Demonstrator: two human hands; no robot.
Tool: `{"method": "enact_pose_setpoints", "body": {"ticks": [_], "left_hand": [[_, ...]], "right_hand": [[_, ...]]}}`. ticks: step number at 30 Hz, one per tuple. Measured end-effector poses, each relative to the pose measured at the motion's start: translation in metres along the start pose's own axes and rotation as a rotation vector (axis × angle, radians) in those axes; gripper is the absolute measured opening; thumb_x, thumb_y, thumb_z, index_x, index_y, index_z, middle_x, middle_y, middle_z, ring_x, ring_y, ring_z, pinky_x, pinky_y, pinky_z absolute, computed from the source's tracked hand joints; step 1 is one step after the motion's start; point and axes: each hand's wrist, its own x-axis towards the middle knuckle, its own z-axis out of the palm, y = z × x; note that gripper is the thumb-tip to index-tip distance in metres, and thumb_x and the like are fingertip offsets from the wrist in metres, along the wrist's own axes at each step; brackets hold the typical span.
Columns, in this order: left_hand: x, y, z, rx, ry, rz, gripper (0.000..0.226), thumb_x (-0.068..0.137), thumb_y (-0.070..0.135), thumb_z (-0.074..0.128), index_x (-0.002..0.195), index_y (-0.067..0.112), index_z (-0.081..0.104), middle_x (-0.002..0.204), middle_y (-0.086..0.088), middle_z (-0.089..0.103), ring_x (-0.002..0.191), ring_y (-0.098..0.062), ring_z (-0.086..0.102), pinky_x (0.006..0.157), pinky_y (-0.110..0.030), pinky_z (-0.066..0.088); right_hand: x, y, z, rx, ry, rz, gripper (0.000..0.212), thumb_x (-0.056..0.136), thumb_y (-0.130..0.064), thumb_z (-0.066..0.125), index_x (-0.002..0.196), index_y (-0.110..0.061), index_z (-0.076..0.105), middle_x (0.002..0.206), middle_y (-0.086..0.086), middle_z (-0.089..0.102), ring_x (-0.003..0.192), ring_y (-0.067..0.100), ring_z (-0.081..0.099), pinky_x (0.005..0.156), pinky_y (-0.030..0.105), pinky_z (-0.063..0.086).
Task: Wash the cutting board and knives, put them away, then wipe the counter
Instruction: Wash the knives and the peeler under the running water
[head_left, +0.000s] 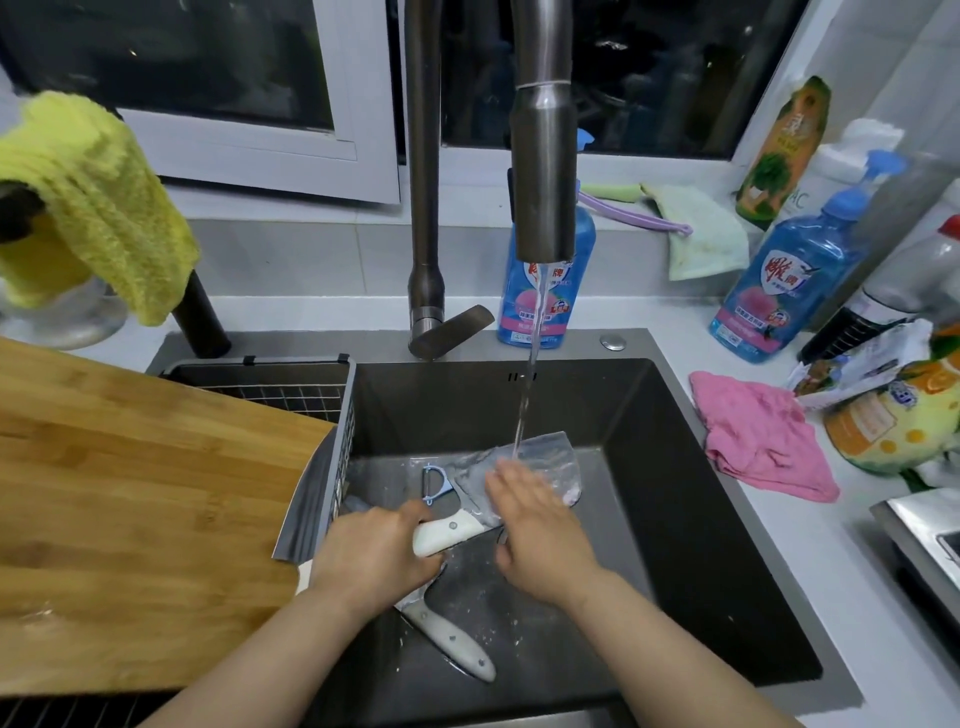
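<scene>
Centre of frame, low in the sink (660, 447): my left hand (374, 558) is curled around the white handle of the cleaver (540, 462). My right hand (535, 525) lies flat on the blade, fingers straight and pressed together. Blade is wet and smeared white, angled toward the upper right. Water (524, 410) from the tap (543, 156) hits the blade just above my right fingertips.

A blue peeler (434, 483) sits just left of the blade. Second knife (452, 642) lies on the sink floor, lower centre, its blade mostly hidden under my left hand. Third knife (306, 509), grey blade, leans at the sink's left edge, against the board (130, 519). The board fills the left of the frame, over the rack (291, 395).

Pink cloth (758, 436) is on the bench (841, 561), right of the sink. Yellow cloth (93, 197) hangs upper left. Blue bottle (779, 291) stands upper right.
</scene>
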Motion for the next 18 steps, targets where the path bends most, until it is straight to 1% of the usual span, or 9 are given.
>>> {"method": "enact_pose_setpoints", "body": {"ticks": [2,6,8,10,13,14,16,17,18], "left_hand": [[0.0,0.0,-0.001,0.0,0.002,0.008,0.04,0.083,0.048,0.05,0.121,0.034,0.049,0.111,0.003,0.066,0.106,-0.017,0.06,0.08,-0.026,0.044],[-0.002,-0.003,-0.002,-0.044,0.004,0.008,0.039,0.083,0.047,0.053,0.119,0.033,0.051,0.11,0.005,0.066,0.104,-0.016,0.06,0.076,-0.024,0.044],[-0.003,-0.003,-0.001,-0.058,-0.001,-0.003,0.039,0.082,0.047,0.053,0.119,0.033,0.051,0.11,0.005,0.066,0.105,-0.016,0.06,0.077,-0.023,0.044],[-0.002,-0.001,-0.001,-0.059,-0.005,-0.014,0.04,0.082,0.047,0.054,0.12,0.033,0.051,0.112,0.005,0.066,0.107,-0.016,0.059,0.078,-0.024,0.043],[-0.001,-0.001,-0.003,-0.054,-0.005,-0.02,0.043,0.082,0.047,0.053,0.122,0.034,0.049,0.113,0.005,0.065,0.108,-0.015,0.059,0.081,-0.024,0.043],[0.0,-0.002,-0.005,-0.052,-0.004,-0.02,0.043,0.082,0.048,0.053,0.123,0.035,0.048,0.113,0.005,0.065,0.108,-0.014,0.059,0.081,-0.023,0.043],[0.0,-0.006,-0.006,-0.05,-0.001,-0.026,0.043,0.082,0.049,0.053,0.122,0.037,0.048,0.113,0.006,0.065,0.106,-0.014,0.059,0.08,-0.023,0.044],[0.0,-0.008,-0.007,-0.05,0.002,-0.032,0.042,0.082,0.049,0.053,0.122,0.037,0.048,0.112,0.006,0.066,0.106,-0.014,0.059,0.08,-0.023,0.044],[-0.001,-0.009,-0.007,-0.047,0.004,-0.038,0.041,0.082,0.049,0.053,0.121,0.037,0.048,0.112,0.006,0.066,0.106,-0.014,0.059,0.079,-0.023,0.044]], "right_hand": [[-0.002,-0.004,0.003,0.046,-0.003,-0.074,0.072,0.09,-0.015,0.046,0.149,-0.016,0.004,0.158,0.002,-0.006,0.146,0.016,-0.006,0.104,0.024,-0.02],[0.007,0.03,-0.005,0.04,0.046,0.172,0.076,0.088,-0.017,0.05,0.149,-0.014,0.002,0.158,0.004,-0.006,0.146,0.016,-0.006,0.111,0.022,-0.011],[0.007,0.031,-0.008,0.027,0.029,0.233,0.078,0.088,-0.018,0.051,0.148,-0.013,0.001,0.157,0.006,-0.008,0.146,0.018,-0.007,0.112,0.023,-0.012],[0.004,0.016,-0.003,-0.029,-0.017,0.1,0.079,0.089,-0.018,0.05,0.148,-0.014,-0.001,0.157,0.005,-0.01,0.145,0.019,-0.01,0.107,0.026,-0.02],[-0.004,-0.009,0.006,0.017,-0.071,-0.102,0.077,0.087,-0.016,0.051,0.149,-0.017,0.005,0.154,-0.002,-0.013,0.142,0.015,-0.015,0.101,0.035,-0.029],[-0.006,-0.008,0.009,0.0,-0.024,-0.137,0.078,0.084,-0.018,0.057,0.148,-0.015,0.012,0.152,-0.003,-0.007,0.142,0.013,-0.008,0.105,0.038,-0.024],[-0.007,0.001,0.001,-0.128,0.034,-0.041,0.085,0.067,-0.028,0.072,0.141,-0.01,0.032,0.15,0.0,0.025,0.139,0.014,0.025,0.112,0.041,0.003],[-0.007,0.007,-0.001,-0.164,0.062,0.033,0.086,0.068,-0.029,0.072,0.141,-0.009,0.031,0.15,0.004,0.029,0.139,0.017,0.029,0.112,0.037,0.004],[-0.006,0.011,0.0,-0.146,0.07,0.087,0.083,0.077,-0.025,0.065,0.146,-0.01,0.021,0.155,0.005,0.018,0.144,0.018,0.019,0.112,0.032,-0.006]]}}
